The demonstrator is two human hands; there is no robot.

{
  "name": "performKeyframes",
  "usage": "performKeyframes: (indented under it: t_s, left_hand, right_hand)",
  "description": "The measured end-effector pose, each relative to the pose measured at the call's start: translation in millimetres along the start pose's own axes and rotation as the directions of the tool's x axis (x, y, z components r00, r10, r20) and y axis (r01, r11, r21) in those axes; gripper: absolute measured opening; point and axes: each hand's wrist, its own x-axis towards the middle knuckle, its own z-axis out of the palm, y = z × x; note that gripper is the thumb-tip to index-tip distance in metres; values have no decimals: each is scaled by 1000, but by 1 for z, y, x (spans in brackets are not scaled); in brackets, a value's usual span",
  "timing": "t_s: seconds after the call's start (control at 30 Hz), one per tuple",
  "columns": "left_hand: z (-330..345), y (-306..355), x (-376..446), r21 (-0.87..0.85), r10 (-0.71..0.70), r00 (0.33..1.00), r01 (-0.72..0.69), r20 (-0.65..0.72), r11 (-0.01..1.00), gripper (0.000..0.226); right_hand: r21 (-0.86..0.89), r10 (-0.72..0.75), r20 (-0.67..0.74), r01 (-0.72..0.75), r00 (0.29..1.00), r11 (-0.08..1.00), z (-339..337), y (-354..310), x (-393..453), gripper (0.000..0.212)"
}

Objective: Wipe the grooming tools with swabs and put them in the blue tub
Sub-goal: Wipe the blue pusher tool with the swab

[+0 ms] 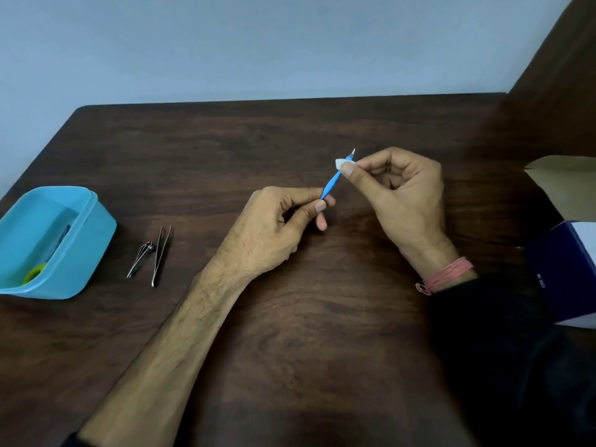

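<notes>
My left hand (277,227) pinches the lower end of a slim blue-handled tool (332,183) with a small metal tip pointing up and away. My right hand (400,195) presses a white swab (341,163) against the tool's upper part, just below the tip. Both hands hover above the middle of the dark wooden table (290,317). A nail clipper (140,259) and metal tweezers (161,255) lie side by side on the table to the left. The blue tub (80,253) stands at the far left edge, with a tool with a green-yellow handle (34,273) and other items inside.
A dark blue and white box (567,272) sits at the right edge, behind it an open brown cardboard flap (564,182). A pale wall runs behind the table. My right wrist wears a pink thread band (446,274) above a dark sleeve.
</notes>
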Motion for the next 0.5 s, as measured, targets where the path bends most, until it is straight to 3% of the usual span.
performKeyframes:
  t_s: [0.07,0.2,0.5]
  left_hand:
    - [0,0,0,-2,-1,1000,1,-2,1000,21]
    - [0,0,1,19,7,1000,-7,13,1000,21]
    - [0,0,1,19,4,1000,-4,20,1000,22]
  right_hand:
    - [-31,-10,28,10,1000,999,0,0,-1,21]
    - [-45,-39,-70,36,997,998,-2,0,-1,22]
    - [-70,-37,-6,37,999,997,-1,-2,-2,21]
